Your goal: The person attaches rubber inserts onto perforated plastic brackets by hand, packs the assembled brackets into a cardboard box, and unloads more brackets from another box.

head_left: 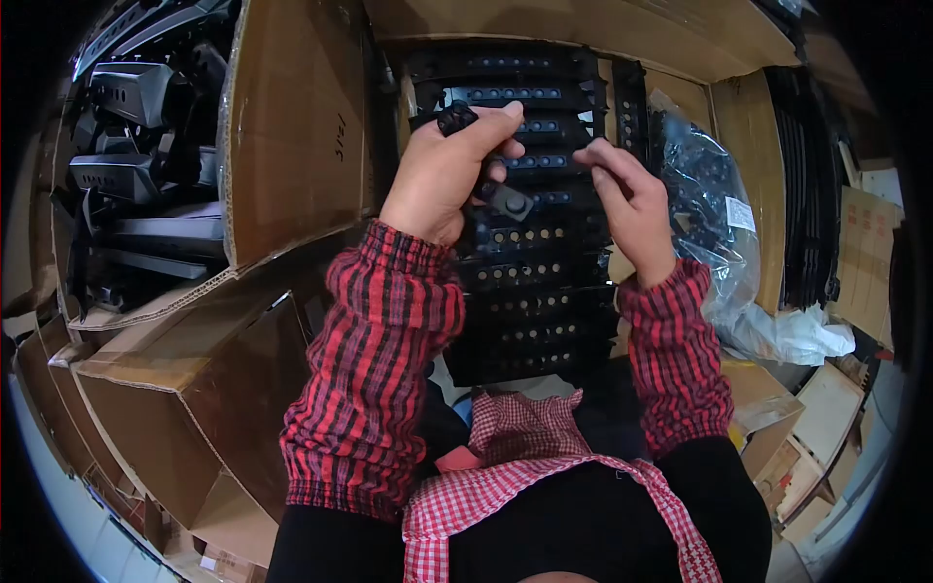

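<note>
Several black strips with rows of round pieces (528,236) lie stacked one below another in front of me. Above them, my left hand (452,165) is closed around a small black part (510,202), whose grey end sticks out below the fingers. A dark knobbed piece (457,119) shows at the top of the same hand; whether it is one with that part I cannot tell. My right hand (634,199) hovers over the strips' right side, thumb and forefinger brought close together. Anything between those fingertips is too small to make out.
An open cardboard box (292,126) with black and grey plastic parts (131,92) stands at the left. Below it is another carton (146,364). On the right lie a clear plastic bag (714,262) of dark pieces and long black strips (807,185) standing upright.
</note>
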The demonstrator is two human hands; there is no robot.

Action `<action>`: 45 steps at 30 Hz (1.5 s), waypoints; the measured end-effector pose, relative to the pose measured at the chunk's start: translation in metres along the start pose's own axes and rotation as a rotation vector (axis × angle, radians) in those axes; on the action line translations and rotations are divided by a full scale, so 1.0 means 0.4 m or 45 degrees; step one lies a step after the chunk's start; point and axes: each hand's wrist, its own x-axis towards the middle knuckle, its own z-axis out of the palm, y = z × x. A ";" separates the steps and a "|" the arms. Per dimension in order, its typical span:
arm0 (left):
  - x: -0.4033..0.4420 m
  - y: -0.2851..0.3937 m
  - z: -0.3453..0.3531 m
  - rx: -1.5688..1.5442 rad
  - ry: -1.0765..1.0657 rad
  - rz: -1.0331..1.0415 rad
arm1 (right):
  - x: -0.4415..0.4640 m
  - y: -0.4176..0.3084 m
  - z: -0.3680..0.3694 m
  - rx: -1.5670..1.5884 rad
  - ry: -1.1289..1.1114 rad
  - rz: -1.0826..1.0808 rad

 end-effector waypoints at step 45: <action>-0.016 -0.034 0.037 -0.744 -0.339 -0.402 | -0.033 -0.070 -0.009 1.792 0.348 0.391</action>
